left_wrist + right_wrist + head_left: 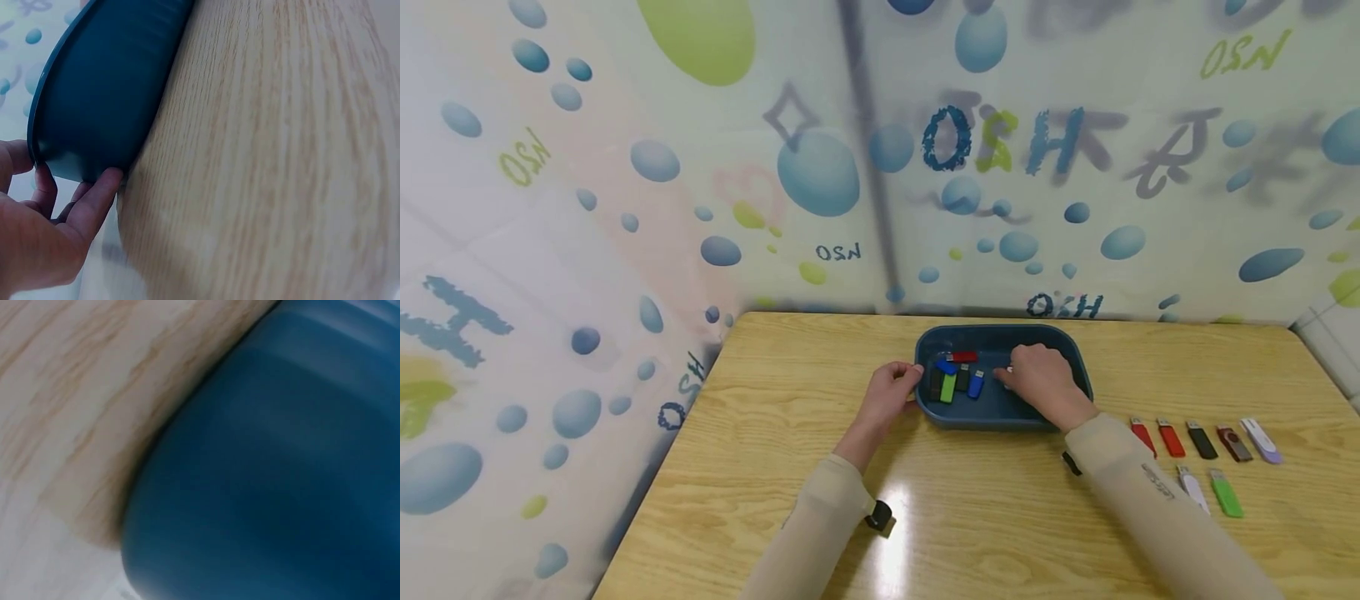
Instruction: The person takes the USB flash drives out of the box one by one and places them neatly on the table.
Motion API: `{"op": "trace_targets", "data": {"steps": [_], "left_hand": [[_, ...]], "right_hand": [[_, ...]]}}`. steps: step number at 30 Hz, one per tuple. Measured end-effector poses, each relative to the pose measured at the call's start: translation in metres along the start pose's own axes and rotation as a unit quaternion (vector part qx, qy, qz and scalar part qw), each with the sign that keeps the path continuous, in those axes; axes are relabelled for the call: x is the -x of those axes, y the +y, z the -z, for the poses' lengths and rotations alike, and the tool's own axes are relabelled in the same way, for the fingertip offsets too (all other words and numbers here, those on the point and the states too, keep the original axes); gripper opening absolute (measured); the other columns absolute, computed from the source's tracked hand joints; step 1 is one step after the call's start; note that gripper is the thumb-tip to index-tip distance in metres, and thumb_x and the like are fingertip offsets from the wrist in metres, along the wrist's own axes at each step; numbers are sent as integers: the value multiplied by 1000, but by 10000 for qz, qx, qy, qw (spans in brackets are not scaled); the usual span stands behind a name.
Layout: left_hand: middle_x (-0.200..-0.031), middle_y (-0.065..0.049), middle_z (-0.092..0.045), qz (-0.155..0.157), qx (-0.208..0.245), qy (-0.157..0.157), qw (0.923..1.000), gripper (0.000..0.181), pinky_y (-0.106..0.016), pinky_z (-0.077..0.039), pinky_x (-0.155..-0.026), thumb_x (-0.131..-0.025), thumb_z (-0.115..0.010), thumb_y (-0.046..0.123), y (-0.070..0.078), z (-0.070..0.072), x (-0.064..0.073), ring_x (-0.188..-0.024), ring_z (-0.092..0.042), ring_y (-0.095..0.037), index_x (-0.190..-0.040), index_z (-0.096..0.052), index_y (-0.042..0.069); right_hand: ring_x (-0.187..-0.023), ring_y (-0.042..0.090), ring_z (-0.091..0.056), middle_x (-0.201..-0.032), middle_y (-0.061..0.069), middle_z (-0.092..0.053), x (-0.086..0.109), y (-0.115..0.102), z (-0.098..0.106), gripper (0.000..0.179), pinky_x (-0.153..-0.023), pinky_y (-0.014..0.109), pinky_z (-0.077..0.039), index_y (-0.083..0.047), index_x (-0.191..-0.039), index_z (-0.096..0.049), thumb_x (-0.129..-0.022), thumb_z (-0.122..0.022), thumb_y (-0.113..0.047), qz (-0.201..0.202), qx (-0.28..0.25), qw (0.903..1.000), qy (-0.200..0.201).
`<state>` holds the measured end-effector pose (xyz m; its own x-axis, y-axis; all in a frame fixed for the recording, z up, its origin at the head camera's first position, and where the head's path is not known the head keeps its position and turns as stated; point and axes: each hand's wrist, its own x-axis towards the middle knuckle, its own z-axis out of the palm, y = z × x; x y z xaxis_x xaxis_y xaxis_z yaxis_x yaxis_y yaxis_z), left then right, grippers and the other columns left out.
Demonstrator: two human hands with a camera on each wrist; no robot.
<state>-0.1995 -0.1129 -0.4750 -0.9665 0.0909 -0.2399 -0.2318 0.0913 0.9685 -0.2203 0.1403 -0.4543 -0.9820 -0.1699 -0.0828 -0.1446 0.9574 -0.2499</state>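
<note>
A dark blue plastic bin (992,423) stands on the wooden table with several USB flash drives inside: a red one (962,357), a green one (948,387), blue ones (975,384) and black ones. My left hand (891,392) grips the bin's left end. In the left wrist view, the thumb of that left hand (44,244) is at the rim and its fingers lie against the outer wall. Inside the bin's right half, my right hand (1043,379) has curled fingers around a small whitish piece, apparently a USB flash drive, mostly hidden. The right wrist view shows only the bin's outer wall (269,469).
To the right of the bin, USB flash drives lie in two rows on the table (1000,517): red (1170,438), black (1202,440), brown (1234,444), white-and-purple (1261,441), white (1192,488) and green (1227,494). A patterned wall covering (925,225) rises behind the table.
</note>
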Motion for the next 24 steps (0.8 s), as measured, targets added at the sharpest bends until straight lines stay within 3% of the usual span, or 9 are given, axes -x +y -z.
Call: {"op": "trace_targets", "data": {"steps": [7, 12, 19, 24], "left_hand": [[-112, -13, -57, 56, 11, -5, 10000, 35, -45, -61, -90, -108, -58, 25, -1, 0, -1, -103, -61, -30, -119, -61, -8], [-111, -14, -57, 126, 27, -52, 9999, 32, -48, -60, -91, -109, -55, 19, 3, 0, -1, -103, -62, -33, -119, -60, -11], [-106, -14, -55, 31, 29, -49, 10000, 28, -48, -59, -92, -108, -54, 14, 29, -3, 21, -104, -60, -37, -115, -60, -13], [-105, -13, -55, -1, 49, -64, 10000, 29, -48, -60, -92, -108, -55, 14, 30, -3, 24, -104, -60, -38, -115, -60, -13]], "right_hand": [[-53, 22, -52, -56, 4, -48, -4, -2, -4, 47, -46, 32, -39, -12, -59, -57, -99, -71, -32, -148, -39, 9999, -31], [-52, 21, -50, -56, 3, -47, -5, -3, -5, 44, -48, 33, -39, -11, -59, -56, -100, -69, -22, -10, -114, 9999, 74], [-51, 18, -39, -55, 0, -36, -5, -3, -3, 46, -48, 31, -32, -12, -57, -47, -99, -65, -11, 183, -244, 9995, 74], [-52, 19, -41, -57, 1, -37, -5, -2, 0, 44, -50, 30, -32, -11, -59, -48, -99, -65, -12, 93, -342, 9992, -178]]}}
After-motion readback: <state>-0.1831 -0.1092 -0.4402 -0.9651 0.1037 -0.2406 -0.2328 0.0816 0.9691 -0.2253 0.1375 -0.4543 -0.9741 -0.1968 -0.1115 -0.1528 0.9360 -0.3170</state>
